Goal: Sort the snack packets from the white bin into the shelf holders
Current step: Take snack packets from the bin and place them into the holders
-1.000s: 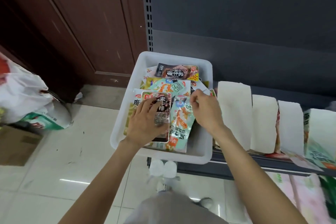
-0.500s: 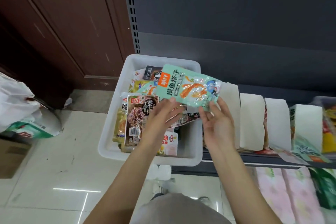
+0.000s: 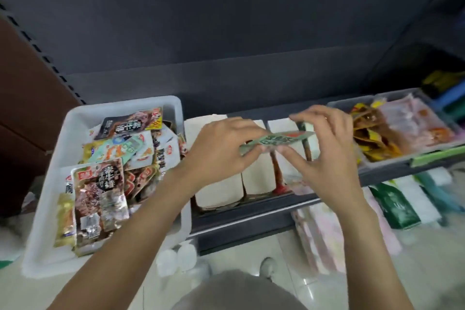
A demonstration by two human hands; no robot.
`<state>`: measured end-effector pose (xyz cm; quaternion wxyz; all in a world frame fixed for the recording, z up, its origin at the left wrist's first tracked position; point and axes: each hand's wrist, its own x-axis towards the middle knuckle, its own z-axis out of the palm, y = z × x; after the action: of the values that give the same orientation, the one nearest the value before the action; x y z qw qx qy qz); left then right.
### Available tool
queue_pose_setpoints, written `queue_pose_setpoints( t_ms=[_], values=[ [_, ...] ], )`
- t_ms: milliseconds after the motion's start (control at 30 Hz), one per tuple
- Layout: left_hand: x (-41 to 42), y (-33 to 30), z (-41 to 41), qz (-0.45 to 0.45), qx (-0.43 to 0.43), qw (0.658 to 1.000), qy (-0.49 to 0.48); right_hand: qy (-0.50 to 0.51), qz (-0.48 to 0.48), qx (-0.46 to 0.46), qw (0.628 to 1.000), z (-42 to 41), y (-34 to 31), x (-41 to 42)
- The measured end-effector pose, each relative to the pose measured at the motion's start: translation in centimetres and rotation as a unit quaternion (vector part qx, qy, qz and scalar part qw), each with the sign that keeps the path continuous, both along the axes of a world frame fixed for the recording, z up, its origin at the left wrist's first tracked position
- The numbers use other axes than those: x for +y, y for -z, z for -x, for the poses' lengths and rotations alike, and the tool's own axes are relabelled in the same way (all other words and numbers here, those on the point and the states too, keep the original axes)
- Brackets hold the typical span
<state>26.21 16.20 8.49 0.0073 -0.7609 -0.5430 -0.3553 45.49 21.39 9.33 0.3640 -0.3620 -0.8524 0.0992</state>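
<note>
— Above the white holders [image 3: 254, 178] on the shelf, what is in the hands?
— One green packet [image 3: 275, 139], held flat and nearly edge-on. The left hand [image 3: 221, 151] pinches its left end, and the right hand [image 3: 324, 148] holds the right end with its upper fingers spread out loosely.
— Can you read the packet?
— No. It is blurred and seen almost from the side, so only green with a red patch comes through. The left hand also covers the tops of two holders, and what sits inside them is hidden apart from a brown strip in one gap.
— And the white bin [image 3: 45, 209]?
— It stands at the left end of the shelf, full of mixed packets, with a brown packet [image 3: 100, 194] lying on top at the front. Its near corner is behind the left forearm.
— Further right?
— A grey tray [image 3: 385, 161] with yellow and pink packets, smeared by motion.
— What has changed from half a second ago?
— Then the green packet was face-up over the bin's right edge. Now it is over the holders and turned flat, and the view has swung right so the grey tray shows.
</note>
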Motion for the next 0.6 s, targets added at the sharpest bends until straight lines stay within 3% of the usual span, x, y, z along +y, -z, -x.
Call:
queue_pose_setpoints(
  t_ms=[67,133,267,400,600],
  values=[
    [2.9,0.4,-4.2,-0.002,0.022,0.999,0.04,-0.02,-0.001,-0.028,0.999,-4.3,0.3,1.8],
    [5.8,1.3,-8.1,0.002,-0.027,0.999,0.042,0.019,0.029,-0.036,0.999,-8.4,1.1,3.4],
    [10.8,5.4,-12.4,0.126,-0.129,0.979,-0.097,0.139,0.074,0.02,0.987,-14.8,3.5,6.5],
    [13.3,10.1,-12.9,0.24,-0.016,0.954,-0.178,0.118,0.066,-0.011,0.991,-17.0,6.5,9.9],
    [15.9,11.1,-12.5,0.264,0.121,0.938,-0.186,0.047,-0.036,-0.246,0.967,-13.5,10.6,12.0]
  ],
)
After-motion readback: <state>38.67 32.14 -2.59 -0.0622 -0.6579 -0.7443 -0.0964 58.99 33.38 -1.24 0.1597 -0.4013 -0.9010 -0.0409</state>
